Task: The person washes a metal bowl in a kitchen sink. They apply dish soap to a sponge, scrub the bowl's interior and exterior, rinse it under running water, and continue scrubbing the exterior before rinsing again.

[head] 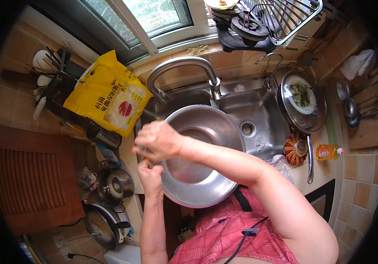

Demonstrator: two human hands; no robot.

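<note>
My left hand (151,175) and my right hand (159,140) are close together over the left rim of a large stainless steel basin (205,194). The right one is above the left, its fingers curled and blurred. Something small and greyish shows between them, but I cannot tell what it is or which hand grips it. The basin, which looks empty, rests across the left bowl of a double sink, and my right forearm passes over it. Behind the basin a curved metal faucet (185,61) arches to the left.
A yellow printed bag (106,89) stands left of the sink, near a grater (104,135) and pots (114,186). To the right are the bare sink bowl (261,109), a lidded pan (320,109) with greens inside, and an orange soap bottle (328,151). A gas burner (248,26) sits behind.
</note>
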